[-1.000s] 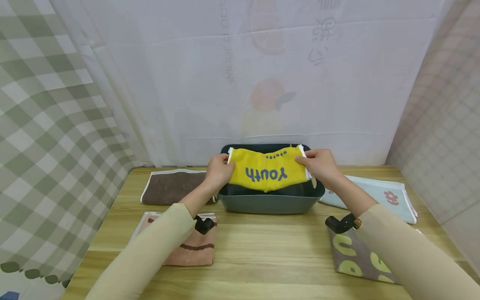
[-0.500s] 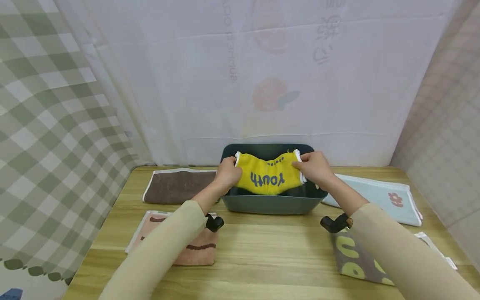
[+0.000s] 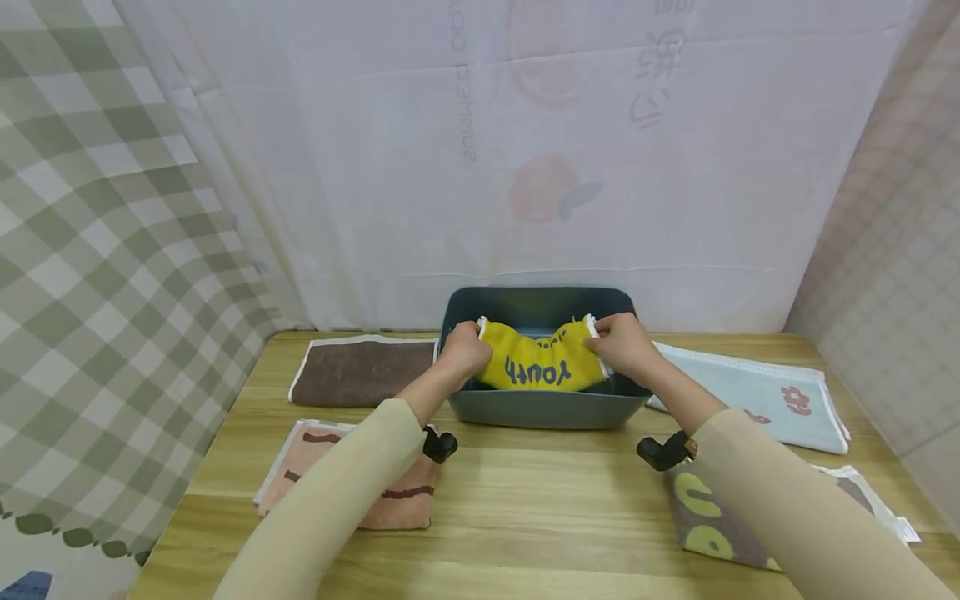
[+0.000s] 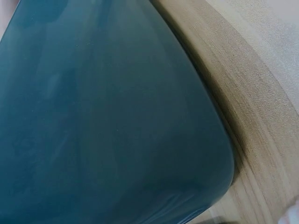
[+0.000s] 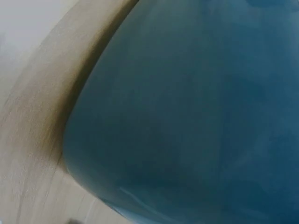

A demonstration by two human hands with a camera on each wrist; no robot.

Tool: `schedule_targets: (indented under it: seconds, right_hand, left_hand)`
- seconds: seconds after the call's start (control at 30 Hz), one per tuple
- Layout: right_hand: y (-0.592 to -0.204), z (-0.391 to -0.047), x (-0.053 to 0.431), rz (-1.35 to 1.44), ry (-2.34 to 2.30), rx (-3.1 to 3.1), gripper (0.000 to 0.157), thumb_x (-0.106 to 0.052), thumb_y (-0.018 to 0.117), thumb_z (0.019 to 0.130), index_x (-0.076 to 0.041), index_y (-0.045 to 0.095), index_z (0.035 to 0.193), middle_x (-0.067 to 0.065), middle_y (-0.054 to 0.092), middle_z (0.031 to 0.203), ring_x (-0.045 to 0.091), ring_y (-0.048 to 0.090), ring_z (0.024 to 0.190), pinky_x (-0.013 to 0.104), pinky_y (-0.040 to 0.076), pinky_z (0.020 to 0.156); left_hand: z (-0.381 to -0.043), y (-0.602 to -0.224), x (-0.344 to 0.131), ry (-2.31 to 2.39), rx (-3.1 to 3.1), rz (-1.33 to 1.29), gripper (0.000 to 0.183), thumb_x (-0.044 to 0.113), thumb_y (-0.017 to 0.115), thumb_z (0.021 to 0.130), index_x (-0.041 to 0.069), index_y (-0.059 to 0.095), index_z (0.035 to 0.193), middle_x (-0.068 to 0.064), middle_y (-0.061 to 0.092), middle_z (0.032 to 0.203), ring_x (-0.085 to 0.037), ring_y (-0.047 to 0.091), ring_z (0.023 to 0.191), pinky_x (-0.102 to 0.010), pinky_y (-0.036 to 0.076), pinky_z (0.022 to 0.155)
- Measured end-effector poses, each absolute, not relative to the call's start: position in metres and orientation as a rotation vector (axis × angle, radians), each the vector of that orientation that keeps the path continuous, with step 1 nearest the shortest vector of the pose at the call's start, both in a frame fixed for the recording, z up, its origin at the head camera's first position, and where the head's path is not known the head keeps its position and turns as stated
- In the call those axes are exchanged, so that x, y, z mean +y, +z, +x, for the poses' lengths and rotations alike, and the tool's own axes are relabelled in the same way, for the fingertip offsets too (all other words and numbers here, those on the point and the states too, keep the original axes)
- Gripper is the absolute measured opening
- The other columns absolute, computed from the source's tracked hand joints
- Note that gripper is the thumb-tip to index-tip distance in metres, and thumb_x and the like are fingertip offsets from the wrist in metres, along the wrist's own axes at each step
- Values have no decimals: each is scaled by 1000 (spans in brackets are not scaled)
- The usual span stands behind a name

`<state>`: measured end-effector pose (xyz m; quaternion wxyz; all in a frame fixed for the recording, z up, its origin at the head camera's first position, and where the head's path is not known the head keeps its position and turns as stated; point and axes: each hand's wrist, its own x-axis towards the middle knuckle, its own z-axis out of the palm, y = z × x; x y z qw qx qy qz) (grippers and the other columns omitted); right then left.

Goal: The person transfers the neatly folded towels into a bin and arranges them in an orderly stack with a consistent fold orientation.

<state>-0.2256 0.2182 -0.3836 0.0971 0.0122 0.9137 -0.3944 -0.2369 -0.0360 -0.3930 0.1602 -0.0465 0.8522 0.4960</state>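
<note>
A yellow towel with "Youth" in dark letters and white edges sags between both hands, partly inside the dark teal bin. My left hand pinches its left edge, and my right hand pinches the right edge. Both hands are over the bin's opening, and the front wall hides the towel's lower part. In the left wrist view the outside of the bin fills most of the picture; the right wrist view likewise shows its wall. Neither wrist view shows fingers or towel.
On the wooden table, a brown towel and a pink striped towel lie left of the bin. To the right are a light blue towel and a grey-brown towel with yellow-green letters. A white curtain hangs behind.
Both hands have lowered the yellow towel into the bin and come a little closer together, so it sags more. The other towels stay where they were.
</note>
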Motion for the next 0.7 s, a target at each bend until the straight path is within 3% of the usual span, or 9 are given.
schedule_targets:
  seconds: [0.2,0.27,0.33,0.43,0.47,0.53,0.6,0.67,0.7]
  right_hand:
    - [-387,-226,220,-3,-1099,2752,39,-4,62,103,23,56,131,38,63,118,31,68,89,34,60,74]
    - [-388,-227,220,-37,-1089,2760,22,1,58,102,20,62,112,29,60,88,24,55,71,30,52,65]
    - [-388,-226,220,-62,-1085,2757,15,7,52,100,8,52,84,13,40,68,18,37,61,29,38,58]
    - [-386,-226,222,-85,-1070,2753,22,13,43,93,-2,35,80,8,24,71,16,23,60,29,27,57]
    - [-384,-225,222,-90,-1076,2750,14,15,41,91,4,42,82,13,34,71,16,22,60,30,27,56]
    - [-381,-223,223,-101,-1075,2753,19,14,40,91,19,56,101,32,56,91,18,25,59,30,29,56]
    - [-377,-222,225,-112,-1076,2749,40,13,38,94,26,51,129,46,55,123,29,47,63,34,40,61]
    - [-373,-220,226,-115,-1115,2732,56,11,37,97,24,30,151,45,35,153,47,63,99,43,54,83]
    - [-371,-219,227,-115,-1121,2728,56,10,37,98,23,29,152,43,36,153,52,58,120,49,54,96]
  left_hand:
    - [-237,-393,-36,1339,2463,-122,44,-5,51,100,-8,50,143,-21,60,122,-27,58,91,-32,48,70]
    - [-236,-393,-37,1317,2453,-132,44,-4,52,100,-9,49,143,-20,59,121,-27,55,89,-32,46,70]
    - [-236,-393,-37,1305,2442,-137,44,-2,52,100,-9,48,143,-19,58,119,-27,54,87,-33,45,70]
    - [-235,-391,-37,1301,2471,-131,49,3,54,101,-9,45,147,-23,58,126,-28,54,84,-35,45,72]
    - [-235,-390,-36,1297,2498,-123,53,6,55,101,-8,44,151,-24,57,134,-27,54,85,-35,46,75]
    - [-235,-387,-35,1309,2542,-107,60,11,56,103,-5,38,157,-24,50,150,-24,52,77,-36,45,76]
    - [-236,-384,-34,1344,2564,-94,66,15,57,104,-1,31,162,-23,49,154,-20,47,65,-34,46,72]
    - [-236,-381,-34,1389,2566,-68,65,17,58,106,2,31,163,-22,56,147,-15,39,54,-31,43,62]
    - [-235,-379,-34,1416,2559,-53,65,17,58,106,3,31,164,-23,62,140,-15,34,48,-30,40,56]
